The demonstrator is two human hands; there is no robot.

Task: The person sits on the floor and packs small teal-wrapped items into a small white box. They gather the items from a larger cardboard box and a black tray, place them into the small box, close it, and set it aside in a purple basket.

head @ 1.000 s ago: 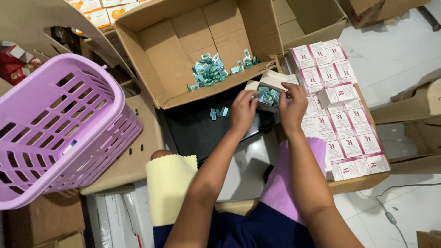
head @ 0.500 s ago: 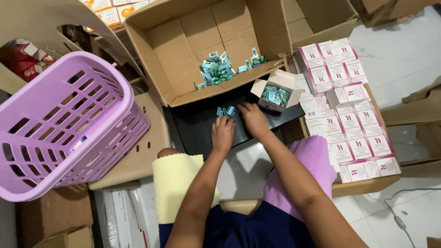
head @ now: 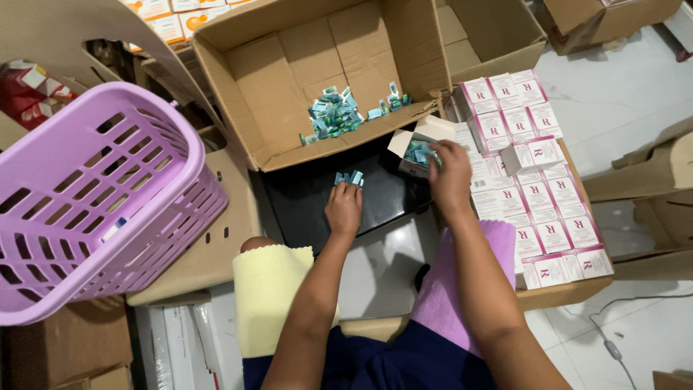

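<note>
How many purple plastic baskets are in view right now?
1: a purple slotted plastic basket lies tilted at the left, beside the large open cardboard box. Others may be hidden.

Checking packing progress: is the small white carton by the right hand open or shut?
Open. The small white carton has its flap lifted, teal packets show inside, and the right hand reaches at its mouth.
</note>
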